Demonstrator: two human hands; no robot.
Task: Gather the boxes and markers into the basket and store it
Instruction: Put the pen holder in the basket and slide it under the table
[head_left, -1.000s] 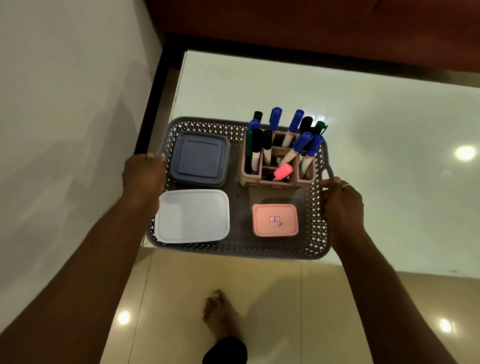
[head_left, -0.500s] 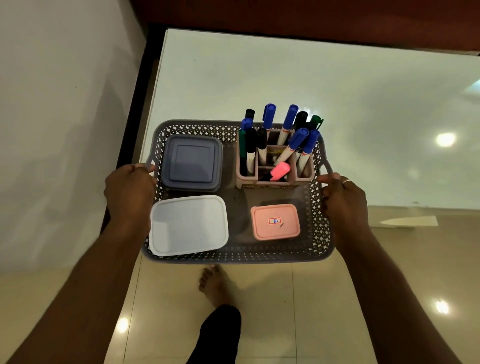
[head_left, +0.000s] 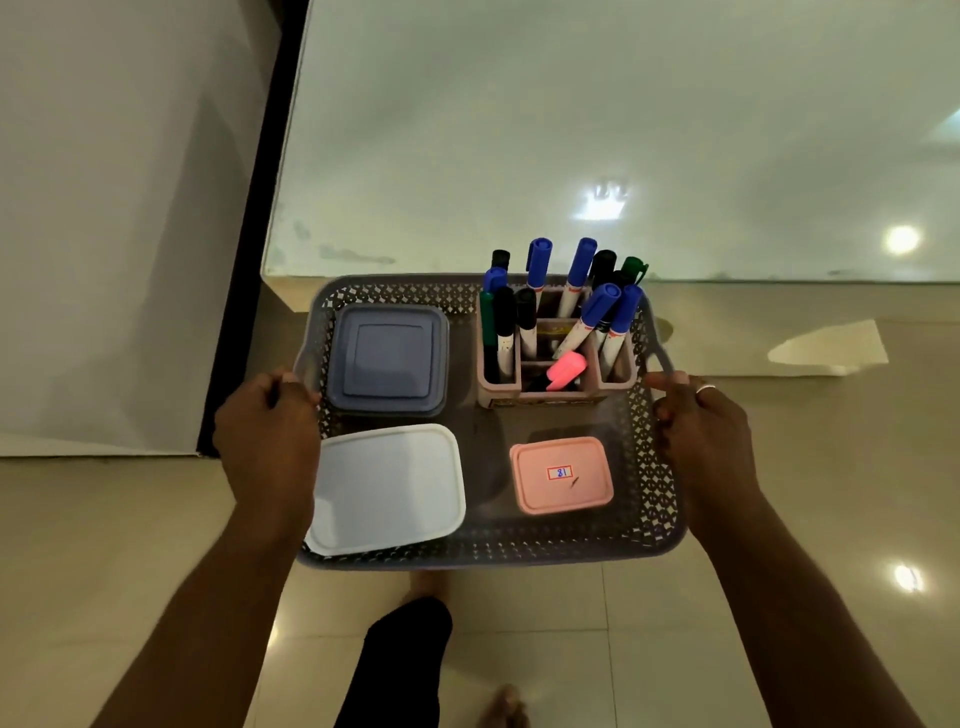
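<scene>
A grey perforated basket (head_left: 488, 551) hangs in the air over the floor, just off the table's near edge. My left hand (head_left: 267, 431) grips its left handle and my right hand (head_left: 701, 431) grips its right handle. Inside lie a blue-grey lidded box (head_left: 387, 358) at the back left, a white lidded box (head_left: 387, 488) at the front left and a small pink box (head_left: 561, 475) at the front right. A pink compartment holder (head_left: 558, 387) at the back right stands upright with several blue, black and green markers (head_left: 597, 312) and a pink highlighter.
The white glossy table (head_left: 571, 130) fills the upper part of the view, with its near edge behind the basket. A black table leg (head_left: 244, 270) and a white wall (head_left: 104, 208) stand at the left. Beige floor tiles and my leg (head_left: 400, 660) lie below.
The basket has come off the table toward me, held by both hands, and now hangs over the floor. My view has tilted so the table edge lies behind the basket.
</scene>
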